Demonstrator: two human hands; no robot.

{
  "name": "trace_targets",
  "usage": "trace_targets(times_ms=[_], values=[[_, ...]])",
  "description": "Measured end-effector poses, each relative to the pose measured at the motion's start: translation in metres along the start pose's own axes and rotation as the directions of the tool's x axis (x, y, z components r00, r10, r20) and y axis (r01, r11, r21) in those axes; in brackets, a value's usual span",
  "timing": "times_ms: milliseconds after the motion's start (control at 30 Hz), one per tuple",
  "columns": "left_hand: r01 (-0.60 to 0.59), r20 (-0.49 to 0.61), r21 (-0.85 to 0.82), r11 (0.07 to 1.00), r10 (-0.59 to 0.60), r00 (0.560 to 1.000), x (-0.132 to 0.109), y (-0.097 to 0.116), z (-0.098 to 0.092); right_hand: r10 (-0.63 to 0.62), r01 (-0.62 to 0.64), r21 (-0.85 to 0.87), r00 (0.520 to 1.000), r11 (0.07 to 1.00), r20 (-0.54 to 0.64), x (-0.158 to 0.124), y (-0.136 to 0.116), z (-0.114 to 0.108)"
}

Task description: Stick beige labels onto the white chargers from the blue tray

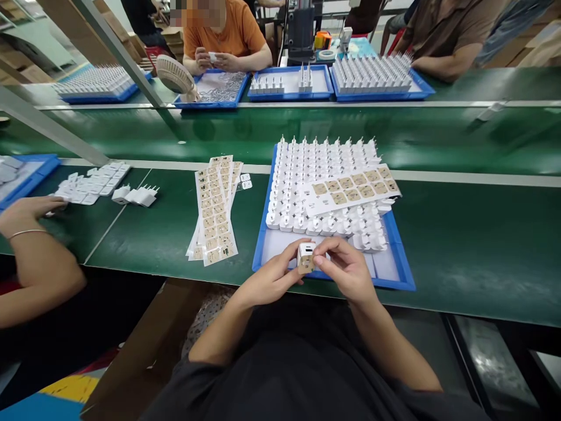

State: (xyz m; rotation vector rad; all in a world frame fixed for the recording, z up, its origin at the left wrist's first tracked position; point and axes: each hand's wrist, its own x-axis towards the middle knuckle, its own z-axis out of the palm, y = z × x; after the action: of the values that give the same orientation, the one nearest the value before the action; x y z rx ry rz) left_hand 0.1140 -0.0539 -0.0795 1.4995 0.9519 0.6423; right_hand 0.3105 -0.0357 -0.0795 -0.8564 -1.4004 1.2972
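Just over the near edge of a blue tray (402, 263), my left hand (269, 279) grips a white plug adapter (305, 248) with a dark port slot facing up. A tan sticker (306, 265) covers its side facing me. My right hand (350, 273) pinches at the sticker's right edge, thumb and fingertips together against the adapter. Rows of white plug adapters (302, 175) stand pins-up in the tray. Across them lies a partly used sheet of tan stickers (350, 190). More sticker sheets (214, 216) overlap on the table left of the tray.
Left of me, a co-worker's hand (33, 210) rests near white flat pieces (94, 182) and a few loose adapters (138, 196). Beyond the green conveyor (210, 131) stand more blue trays and a small fan (175, 75). A slanted metal post (118, 52) rises at left.
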Motion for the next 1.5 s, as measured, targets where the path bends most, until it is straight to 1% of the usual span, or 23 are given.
trace_targets(times_ms=[67, 100, 133, 167, 200, 267, 300, 333, 367, 400, 500, 533, 600, 700, 767, 833, 1200, 1500], values=[[0.024, 0.048, -0.056, 0.998, -0.022, 0.999, -0.004, -0.005, -0.003, 0.038, -0.038, 0.024, 0.999, 0.999, 0.020, -0.004, 0.002, 0.000], [0.012, 0.038, -0.086, 0.996, -0.009, 0.999, -0.005, -0.009, -0.003, 0.055, -0.056, 0.035, 0.998, 0.998, 0.033, -0.007, 0.003, 0.000], [-0.015, -0.003, -0.110, 0.994, 0.014, 1.000, -0.005, -0.012, -0.002, 0.068, -0.070, 0.044, 0.997, 0.997, 0.044, -0.009, 0.003, 0.000], [-0.049, -0.076, -0.121, 0.991, 0.040, 0.996, -0.005, -0.016, 0.001, 0.075, -0.078, 0.049, 0.996, 0.996, 0.049, -0.011, 0.004, 0.000], [-0.082, -0.172, -0.113, 0.990, 0.062, 0.983, -0.004, -0.020, 0.004, 0.075, -0.078, 0.052, 0.996, 0.996, 0.050, -0.013, 0.004, 0.001], [-0.129, -0.362, -0.056, 0.990, 0.100, 0.927, -0.002, -0.025, 0.011, 0.065, -0.068, 0.039, 0.996, 0.997, 0.053, -0.015, 0.003, 0.002], [-0.139, -0.430, -0.019, 0.990, 0.117, 0.895, -0.001, -0.026, 0.014, 0.063, -0.064, 0.026, 0.996, 0.998, 0.056, -0.015, 0.002, 0.003], [-0.144, -0.472, 0.021, 0.989, 0.137, 0.871, -0.001, -0.027, 0.017, 0.064, -0.065, 0.014, 0.996, 0.998, 0.063, -0.015, 0.002, 0.004], [-0.153, -0.485, 0.062, 0.986, 0.164, 0.859, -0.001, -0.026, 0.019, 0.069, -0.070, 0.005, 0.995, 0.998, 0.067, -0.015, 0.001, 0.005], [-0.169, -0.471, 0.099, 0.981, 0.196, 0.860, -0.001, -0.025, 0.020, 0.076, -0.077, 0.001, 0.995, 0.997, 0.065, -0.015, 0.001, 0.006], [-0.240, -0.343, 0.148, 0.959, 0.278, 0.897, -0.005, -0.022, 0.019, 0.082, -0.082, 0.011, 0.996, 0.997, 0.038, -0.013, 0.000, 0.008], [-0.259, -0.315, 0.152, 0.954, 0.295, 0.902, -0.006, -0.021, 0.018, 0.081, -0.081, 0.012, 0.996, 0.997, 0.035, -0.013, -0.001, 0.008], [-0.270, -0.326, 0.179, 0.946, 0.316, 0.891, -0.009, -0.023, 0.016, 0.081, -0.082, 0.009, 0.996, 0.997, 0.033, -0.012, -0.002, 0.007], [-0.282, -0.400, 0.250, 0.926, 0.364, 0.841, -0.011, -0.026, 0.015, 0.078, -0.078, 0.007, 0.997, 0.997, -0.025, -0.009, -0.004, 0.006], [-0.313, -0.414, 0.275, 0.909, 0.406, 0.815, -0.011, -0.027, 0.014, 0.071, -0.070, 0.008, 0.996, 0.998, -0.060, -0.007, -0.005, 0.006], [-0.336, -0.410, 0.294, 0.895, 0.436, 0.801, -0.012, -0.026, 0.013, 0.073, -0.073, 0.002, 0.996, 0.997, -0.056, -0.004, -0.006, 0.006], [-0.316, -0.350, 0.400, 0.860, 0.462, 0.815, -0.016, -0.015, 0.003, 0.023, -0.023, -0.115, 1.000, 0.993, -0.001, 0.005, -0.018, 0.005], [-0.325, -0.338, 0.399, 0.857, 0.467, 0.817, -0.017, -0.012, 0.002, 0.022, -0.020, -0.110, 1.000, 0.994, 0.013, 0.007, -0.019, 0.007]])
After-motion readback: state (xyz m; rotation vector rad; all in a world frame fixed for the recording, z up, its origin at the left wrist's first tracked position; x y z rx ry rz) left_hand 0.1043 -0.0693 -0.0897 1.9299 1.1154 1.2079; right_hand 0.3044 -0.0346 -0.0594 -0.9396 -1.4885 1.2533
